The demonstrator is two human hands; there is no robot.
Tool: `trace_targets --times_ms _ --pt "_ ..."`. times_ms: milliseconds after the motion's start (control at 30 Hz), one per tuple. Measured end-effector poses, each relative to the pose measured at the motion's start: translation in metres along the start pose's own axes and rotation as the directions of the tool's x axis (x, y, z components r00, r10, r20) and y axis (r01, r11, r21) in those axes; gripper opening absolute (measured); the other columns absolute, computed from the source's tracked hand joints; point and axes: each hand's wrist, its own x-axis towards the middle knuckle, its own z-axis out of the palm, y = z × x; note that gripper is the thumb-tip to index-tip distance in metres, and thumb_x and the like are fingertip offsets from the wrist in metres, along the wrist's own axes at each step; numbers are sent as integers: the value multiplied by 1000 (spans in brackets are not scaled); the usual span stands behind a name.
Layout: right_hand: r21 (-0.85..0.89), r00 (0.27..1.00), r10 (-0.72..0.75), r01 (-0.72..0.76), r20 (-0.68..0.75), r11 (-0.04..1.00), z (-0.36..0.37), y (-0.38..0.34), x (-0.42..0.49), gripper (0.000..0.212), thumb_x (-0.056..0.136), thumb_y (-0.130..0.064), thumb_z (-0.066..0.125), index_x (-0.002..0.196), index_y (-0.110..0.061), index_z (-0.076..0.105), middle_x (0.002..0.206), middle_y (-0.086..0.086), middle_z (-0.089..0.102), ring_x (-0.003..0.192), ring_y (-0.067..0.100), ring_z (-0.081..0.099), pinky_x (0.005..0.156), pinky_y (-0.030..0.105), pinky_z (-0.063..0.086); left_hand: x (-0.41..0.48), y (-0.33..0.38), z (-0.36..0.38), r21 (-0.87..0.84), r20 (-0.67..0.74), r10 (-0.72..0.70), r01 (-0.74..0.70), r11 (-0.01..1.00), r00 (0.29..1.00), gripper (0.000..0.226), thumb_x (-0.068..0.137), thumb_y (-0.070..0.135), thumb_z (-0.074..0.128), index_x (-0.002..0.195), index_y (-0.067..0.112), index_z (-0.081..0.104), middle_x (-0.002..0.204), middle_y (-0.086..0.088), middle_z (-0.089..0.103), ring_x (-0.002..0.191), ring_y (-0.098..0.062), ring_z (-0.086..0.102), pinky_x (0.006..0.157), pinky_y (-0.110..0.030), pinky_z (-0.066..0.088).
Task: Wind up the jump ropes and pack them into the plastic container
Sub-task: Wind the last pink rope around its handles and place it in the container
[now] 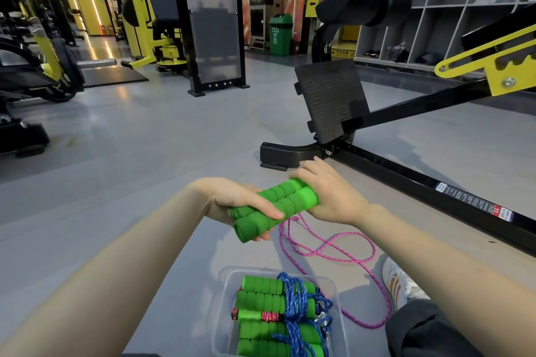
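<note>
Two green foam jump-rope handles (285,200) lie side by side in the air between my hands. My left hand (232,203) wraps their near end, and my right hand (330,197) closes on the far end. Their pink rope (333,252) hangs down from the handles and lies in loose loops on the grey floor to the right. Below them stands a clear plastic container (224,293) with several green-handled ropes inside, one wound with blue cord (295,301) and one with pink cord.
A black machine frame (406,180) with a ribbed footplate (330,101) runs along the floor just beyond my hands. My shoe (401,281) and dark trouser knee are at the lower right. Gym machines stand at the far left, shelving at the far right.
</note>
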Motion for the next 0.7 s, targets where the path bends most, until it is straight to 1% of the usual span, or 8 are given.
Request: trace_targets --times_ms 133,233,300,400,500,600,667,700 --pt "313 988 97 -131 123 941 -10 3 1 81 60 -24 77 133 -18 43 108 3 49 98 10 48 97 32 36 -10 1 -8 94 -19 -5 7 996 1000 33 68 20 67 99 16 58 70 4 68 61 -11 67 57 -22 54" --pt "379 944 224 -304 242 874 -15 7 -2 95 59 -18 82 141 -26 33 109 2 51 96 13 51 94 27 37 -15 -2 -14 134 -9 -17 18 991 1000 36 66 20 70 99 14 58 71 3 67 60 -11 66 57 -21 54" --pt "419 908 290 -399 301 816 -17 10 -2 75 65 -7 77 131 -22 45 94 1 56 81 13 52 82 24 42 -17 -4 -16 151 8 -20 19 988 1000 35 66 20 70 98 13 57 71 3 67 59 -11 65 58 -22 54" --pt "580 865 399 -501 305 642 -16 14 -4 20 79 7 54 85 -12 59 69 4 50 63 16 46 57 23 44 -18 -4 -15 144 14 1 -3 990 1000 33 67 19 69 96 14 57 69 3 67 58 -11 64 57 -22 53" --pt "606 770 575 -605 277 517 -8 16 -3 20 94 -12 42 95 -2 59 70 7 47 58 13 43 45 26 50 -16 -1 -13 99 1 68 -67 993 998 37 63 20 73 96 13 58 68 2 66 56 -11 63 54 -21 51" --pt "467 718 616 -687 324 556 5 2 -2 15 95 -13 39 92 -11 53 61 2 39 54 13 39 44 30 50 -10 7 -8 25 -44 182 -181 983 982 32 65 20 71 95 12 60 68 2 66 58 -10 63 54 -20 51" --pt "341 730 577 -682 366 647 11 -13 2 14 96 -16 39 89 -8 50 58 1 36 51 12 35 48 29 45 -4 10 -5 -65 -124 243 -252 966 962 28 69 17 67 95 12 61 67 2 67 60 -7 64 54 -19 52" --pt "331 741 548 -667 388 668 12 -20 4 15 96 -15 39 88 -7 50 58 1 36 50 12 37 41 25 43 -2 12 -6 -91 -165 257 -274 957 952 27 69 16 67 96 11 61 67 1 67 61 -7 64 55 -19 52"
